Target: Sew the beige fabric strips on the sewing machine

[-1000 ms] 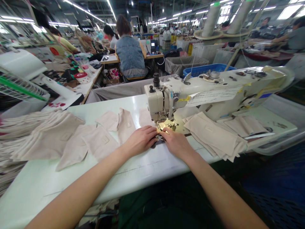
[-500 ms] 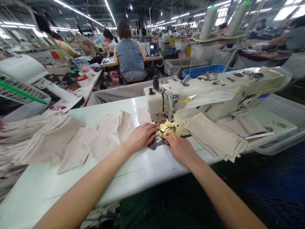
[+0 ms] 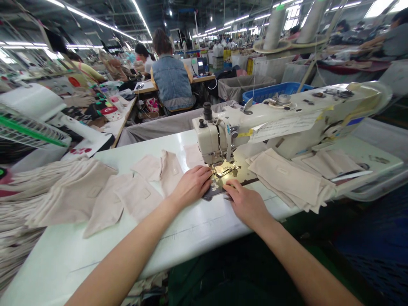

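The sewing machine stands before me, its lit needle area between my hands. My left hand lies palm down at the left of the needle plate, fingers extended and tips by the presser foot. Behind it a beige fabric piece runs partly out of sight past the machine head. My right hand is at the plate's front right, thumb and fingers drawn together; what they hold, if anything, is too small to make out. Beside my left forearm lie a folded beige piece and a patched beige panel.
A tall pile of beige panels covers the table's left side. More stitched panels lie under the machine arm at right. A white desk fan stands at far left, a blue basket behind the machine. A co-worker sits ahead.
My right hand has drawn slightly right, away from the needle plate. My left hand stays beside the presser foot. The view has shifted a little.
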`<state>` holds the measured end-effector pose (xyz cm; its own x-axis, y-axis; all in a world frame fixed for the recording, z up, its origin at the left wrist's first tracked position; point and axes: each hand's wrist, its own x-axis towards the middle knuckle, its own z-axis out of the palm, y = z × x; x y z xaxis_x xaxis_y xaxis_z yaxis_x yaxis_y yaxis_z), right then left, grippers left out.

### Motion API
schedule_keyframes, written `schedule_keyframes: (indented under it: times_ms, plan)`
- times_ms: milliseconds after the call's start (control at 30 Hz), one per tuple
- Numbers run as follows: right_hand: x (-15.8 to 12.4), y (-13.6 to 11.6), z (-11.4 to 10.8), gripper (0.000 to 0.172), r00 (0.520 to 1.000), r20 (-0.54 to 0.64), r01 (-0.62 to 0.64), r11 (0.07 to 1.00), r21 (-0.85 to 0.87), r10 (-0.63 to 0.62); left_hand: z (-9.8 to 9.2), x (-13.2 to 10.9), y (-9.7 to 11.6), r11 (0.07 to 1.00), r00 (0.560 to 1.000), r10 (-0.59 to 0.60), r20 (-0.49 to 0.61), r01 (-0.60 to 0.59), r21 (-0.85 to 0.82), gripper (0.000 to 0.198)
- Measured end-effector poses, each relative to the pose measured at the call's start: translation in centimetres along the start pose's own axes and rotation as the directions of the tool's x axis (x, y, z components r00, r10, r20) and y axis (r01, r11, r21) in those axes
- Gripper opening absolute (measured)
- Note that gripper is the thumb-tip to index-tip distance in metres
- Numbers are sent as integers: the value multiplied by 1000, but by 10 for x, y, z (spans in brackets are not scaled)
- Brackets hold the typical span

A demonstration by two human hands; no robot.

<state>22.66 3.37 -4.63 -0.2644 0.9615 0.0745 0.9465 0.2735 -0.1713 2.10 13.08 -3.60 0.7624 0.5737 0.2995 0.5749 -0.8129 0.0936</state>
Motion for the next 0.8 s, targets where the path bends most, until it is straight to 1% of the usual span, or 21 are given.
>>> schedule_keyframes:
  times_ms: [467,667,800]
  plan:
    - [-2,-2,1,39,999,-15,-32,998,53,33,1,-3,1,999,1000,-10,-25,9,-34,30]
    - [-3,-2,4,40,999,-42,-24,999,42,26,4,-5,2,996,994,-88,-68,86,-22,32]
    - [-4,-1,5,41,998,-60,-12,999,32,14,5,-7,5,994,992,-112,-61,112,-8,34]
